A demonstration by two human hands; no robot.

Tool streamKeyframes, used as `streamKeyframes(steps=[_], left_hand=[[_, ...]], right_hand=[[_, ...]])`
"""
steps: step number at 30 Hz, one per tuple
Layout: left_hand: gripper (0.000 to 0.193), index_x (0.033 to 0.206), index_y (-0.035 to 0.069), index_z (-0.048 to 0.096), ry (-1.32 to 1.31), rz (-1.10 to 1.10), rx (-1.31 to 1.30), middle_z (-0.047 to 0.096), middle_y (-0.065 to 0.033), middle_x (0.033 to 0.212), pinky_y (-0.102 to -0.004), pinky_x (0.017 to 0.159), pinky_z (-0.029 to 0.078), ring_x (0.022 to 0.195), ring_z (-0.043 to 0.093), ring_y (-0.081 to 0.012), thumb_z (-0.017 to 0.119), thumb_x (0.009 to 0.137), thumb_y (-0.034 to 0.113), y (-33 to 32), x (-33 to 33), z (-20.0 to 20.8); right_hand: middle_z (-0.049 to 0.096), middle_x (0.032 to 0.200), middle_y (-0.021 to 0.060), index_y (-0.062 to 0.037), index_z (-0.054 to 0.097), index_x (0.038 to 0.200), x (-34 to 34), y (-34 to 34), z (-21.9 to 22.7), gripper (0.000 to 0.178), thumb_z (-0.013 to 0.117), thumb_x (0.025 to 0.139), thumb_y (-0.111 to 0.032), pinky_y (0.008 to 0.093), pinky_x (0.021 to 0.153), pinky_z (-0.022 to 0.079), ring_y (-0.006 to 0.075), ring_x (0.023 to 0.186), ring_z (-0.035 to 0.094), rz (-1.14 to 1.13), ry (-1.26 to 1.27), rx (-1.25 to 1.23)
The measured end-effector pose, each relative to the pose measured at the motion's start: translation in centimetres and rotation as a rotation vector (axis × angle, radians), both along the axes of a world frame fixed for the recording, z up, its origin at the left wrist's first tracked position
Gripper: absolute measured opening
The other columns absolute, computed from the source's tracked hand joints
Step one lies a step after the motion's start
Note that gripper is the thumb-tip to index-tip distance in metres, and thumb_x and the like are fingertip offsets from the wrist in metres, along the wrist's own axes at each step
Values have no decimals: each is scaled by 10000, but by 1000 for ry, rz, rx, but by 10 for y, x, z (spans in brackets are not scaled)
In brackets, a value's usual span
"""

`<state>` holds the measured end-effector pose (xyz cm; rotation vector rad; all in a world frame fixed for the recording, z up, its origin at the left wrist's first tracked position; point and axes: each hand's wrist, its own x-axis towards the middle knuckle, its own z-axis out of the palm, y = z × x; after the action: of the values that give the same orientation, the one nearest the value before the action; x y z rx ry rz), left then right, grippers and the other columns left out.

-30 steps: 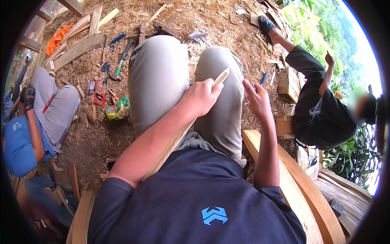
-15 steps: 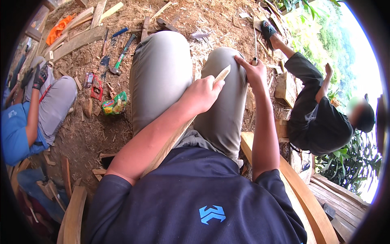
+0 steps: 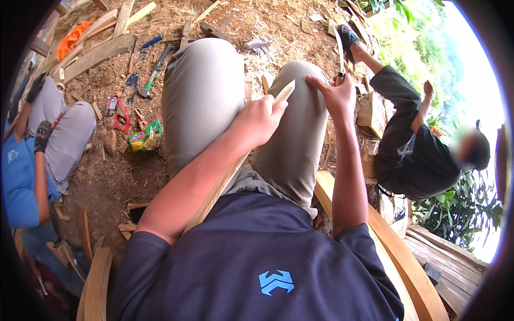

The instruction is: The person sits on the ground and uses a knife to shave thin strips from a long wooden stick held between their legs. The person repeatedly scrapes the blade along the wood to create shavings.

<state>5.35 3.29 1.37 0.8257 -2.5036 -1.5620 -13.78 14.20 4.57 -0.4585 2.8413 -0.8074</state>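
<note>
My left hand (image 3: 258, 121) is closed around a long wooden stick (image 3: 285, 92) near its pointed end, over my lap. The rest of the stick runs back beneath my left forearm toward my waist, partly hidden by the arm. In my right hand (image 3: 339, 99) is a knife (image 3: 340, 51), gripped by its dark handle beside my right knee. Its long blade points away from me and stands apart from the stick. My right thumb reaches toward the knee.
A hammer (image 3: 155, 72), a red item (image 3: 122, 119) and a green packet (image 3: 145, 137) lie on the shaving-strewn ground at left. One person in blue (image 3: 24, 166) sits at left, another in dark clothes (image 3: 417, 160) at right. Curved wood (image 3: 399, 257) flanks me.
The knife has turned in my right hand, so its blade shows broader. My left hand and the stick have shifted slightly left. The person at left has lowered a gloved hand.
</note>
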Motion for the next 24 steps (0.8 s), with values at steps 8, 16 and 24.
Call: streamKeyframes(steps=[8,16,24], left_hand=[[466,913,-57,605,-24,-19,19,665,-325,847,-541,810,515,885,662,-486,487,1032,378,-1,1,4],[471,934,-68,603,-10,-26,27,663,-326,838,-542,811,514,883,662,-487,485,1031,378,-1,1,5],[464,938,-64,607,-40,-33,6,666,-320,837,-533,803,521,874,665,-484,484,1033,372,0,2,4]], right_hand=[[681,1004,162,-9,582,1082,6,-19,6,763,827,689,-615,418,873,496,311,983,666,-30,85,85],[712,959,139,-61,579,1070,13,-36,-8,520,721,846,-508,452,814,509,344,908,696,44,414,157],[695,906,125,-45,588,1051,44,-1,-18,645,734,801,-621,433,786,509,324,877,693,-35,229,92]])
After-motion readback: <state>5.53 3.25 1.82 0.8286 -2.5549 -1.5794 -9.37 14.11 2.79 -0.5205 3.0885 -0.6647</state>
